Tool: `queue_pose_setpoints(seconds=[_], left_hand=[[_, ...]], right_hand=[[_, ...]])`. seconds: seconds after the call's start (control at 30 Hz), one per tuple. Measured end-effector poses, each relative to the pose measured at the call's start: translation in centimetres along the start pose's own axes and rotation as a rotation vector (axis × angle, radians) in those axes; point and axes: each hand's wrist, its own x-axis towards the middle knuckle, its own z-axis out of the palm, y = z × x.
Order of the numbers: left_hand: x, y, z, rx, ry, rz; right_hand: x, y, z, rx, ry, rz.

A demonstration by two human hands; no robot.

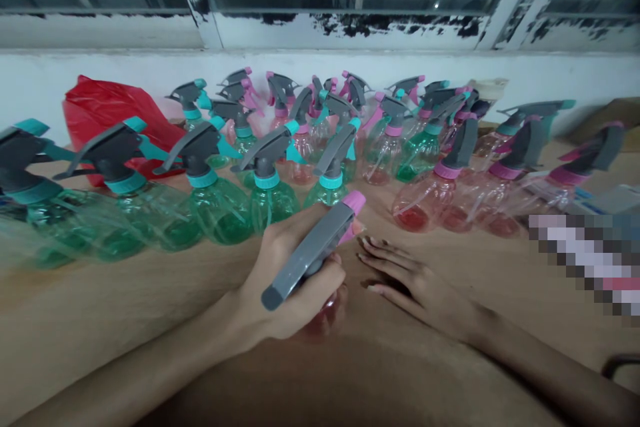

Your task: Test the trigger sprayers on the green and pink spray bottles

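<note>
My left hand (295, 280) is wrapped round the neck of a pink spray bottle (310, 250) with a grey trigger head and a pink nozzle pointing away from me. Most of the bottle's body is hidden behind the fingers. To its right, my right hand (420, 280) rests on the table with its fingers stretched out, holding nothing. Just beyond the left hand stands a row of green spray bottles (223, 210) with grey and teal heads. Pink spray bottles (425, 203) stand beyond the right hand.
More green and pink spray bottles crowd the back of the wooden table (165, 307). A red plastic bag (110, 113) lies behind the green row at the left. Windows with a peeling frame (350, 27) rise behind. A blurred-out patch (590, 260) covers something at the right.
</note>
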Motion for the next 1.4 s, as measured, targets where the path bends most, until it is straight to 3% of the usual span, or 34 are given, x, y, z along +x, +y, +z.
queue_pose_setpoints(seconds=[0.23,0.53,0.73,0.93,1.07,1.23,1.4], left_hand=[[0.1,0.0,0.1,-0.014,0.022,0.034],[0.0,0.1,0.0,-0.010,-0.001,-0.025],[-0.2,0.1,0.7,-0.003,0.029,-0.053],[0.0,0.1,2.2,-0.029,0.053,-0.078],[1.0,-0.2,4.3,-0.085,0.059,-0.059],[2.9,0.4,6.8,-0.169,0.038,-0.036],[3.9,0.8,7.3,-0.112,0.005,-0.045]], right_hand=[[0.0,-0.1,0.0,-0.003,0.004,0.008],[0.1,0.0,-0.2,0.018,-0.013,-0.004],[0.1,-1.1,-1.7,0.100,-0.011,0.017],[-0.1,-5.0,-4.5,0.151,0.048,0.084],[-0.2,-7.1,-5.2,0.152,0.148,0.113],[-0.2,-7.1,-4.5,0.074,0.307,0.174],[-0.1,-6.2,-4.7,-0.020,0.342,0.206]])
